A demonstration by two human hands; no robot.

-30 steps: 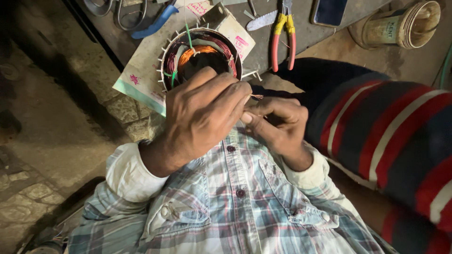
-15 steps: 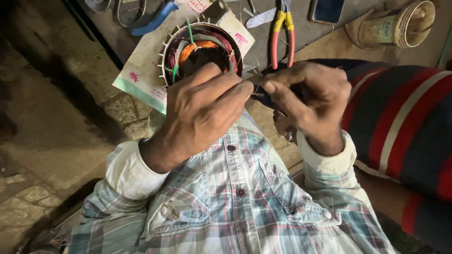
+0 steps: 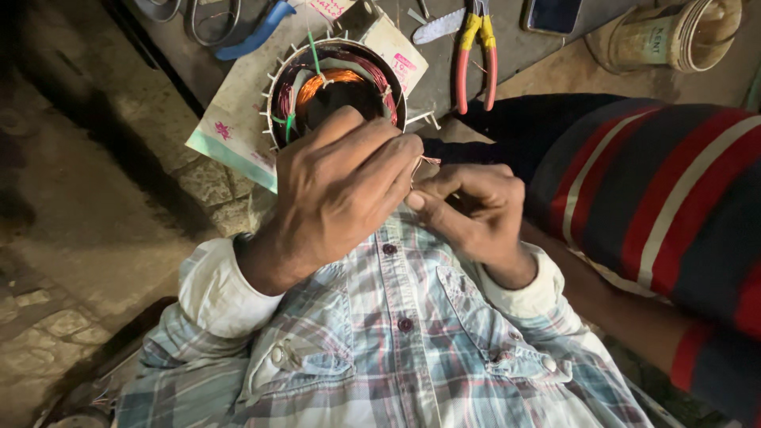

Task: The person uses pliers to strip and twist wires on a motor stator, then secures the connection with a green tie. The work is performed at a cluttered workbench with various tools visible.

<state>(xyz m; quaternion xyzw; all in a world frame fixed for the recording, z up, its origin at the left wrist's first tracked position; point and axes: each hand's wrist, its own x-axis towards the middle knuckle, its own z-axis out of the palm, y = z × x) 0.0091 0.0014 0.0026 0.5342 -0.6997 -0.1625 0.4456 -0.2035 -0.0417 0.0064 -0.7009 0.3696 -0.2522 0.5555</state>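
Observation:
A round motor stator (image 3: 337,83) with copper and dark red windings stands on a sheet of card, its near rim hidden by my left hand (image 3: 341,186). That hand rests over the stator's edge with fingers curled, its fingertips pinching a thin copper wire (image 3: 424,161). My right hand (image 3: 472,210) sits just right of it, fingers closed, meeting the left fingertips at the same wire. Both hands hover close above my checked shirt.
Red-and-yellow-handled pliers (image 3: 474,51) and a phone (image 3: 552,14) lie on the dark board behind. A tan cylindrical can (image 3: 674,33) lies at top right. Another person's striped sleeve (image 3: 658,198) reaches in from the right. Blue-handled scissors (image 3: 238,24) lie at top left.
My right hand rose toward the stator half a second ago, then dropped back low beside the left fingertips. The left hand stayed on the stator's rim.

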